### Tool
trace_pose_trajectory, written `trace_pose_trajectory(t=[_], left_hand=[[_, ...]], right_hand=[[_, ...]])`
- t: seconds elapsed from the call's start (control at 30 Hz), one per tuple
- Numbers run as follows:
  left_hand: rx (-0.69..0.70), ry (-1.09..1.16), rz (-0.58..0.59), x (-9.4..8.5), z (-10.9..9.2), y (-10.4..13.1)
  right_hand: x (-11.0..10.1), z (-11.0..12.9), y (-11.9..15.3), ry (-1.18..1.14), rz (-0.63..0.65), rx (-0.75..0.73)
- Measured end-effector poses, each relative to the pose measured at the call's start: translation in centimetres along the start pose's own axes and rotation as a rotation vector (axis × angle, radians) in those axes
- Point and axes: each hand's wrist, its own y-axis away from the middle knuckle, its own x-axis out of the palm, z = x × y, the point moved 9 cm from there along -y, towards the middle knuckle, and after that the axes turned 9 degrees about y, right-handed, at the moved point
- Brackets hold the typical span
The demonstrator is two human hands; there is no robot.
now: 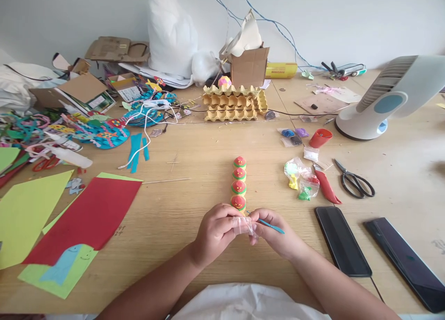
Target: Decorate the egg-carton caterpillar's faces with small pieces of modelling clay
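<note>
Near the table's front, my left hand (215, 229) and my right hand (274, 232) meet, fingers pinched on a small clear plastic bag (242, 225). What the bag contains I cannot make out. A thin blue plastic modelling tool (273, 226) sticks out from my right hand, lying across it. Directly beyond my fingers stands an egg-carton strip (238, 188) with red, green-banded domes that bear small yellow details. My left hand partly hides its near end.
Clay packets (301, 176), scissors (354, 178), a red cup (320, 137) and a phone (343, 241) lie to the right, with a fan (378, 102) behind. Coloured sheets (88, 208) lie left. Egg cartons (232, 104) and a cardboard box (248, 67) stand at the back.
</note>
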Motion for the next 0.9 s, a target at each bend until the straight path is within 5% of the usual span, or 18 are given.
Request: trace_pose_trajectory(t=[0.43, 0.9], left_hand=[[0.087, -0.021, -0.030, -0.2, -0.7, 0.2], [-0.079, 0.104, -0.011, 0.0, 1.1, 0.2]], right_hand=[[0.3, -0.6, 0.0, -0.046, -0.029, 0.009], [-0.4, -0.2, -0.2, -0.011, -0.164, -0.008]])
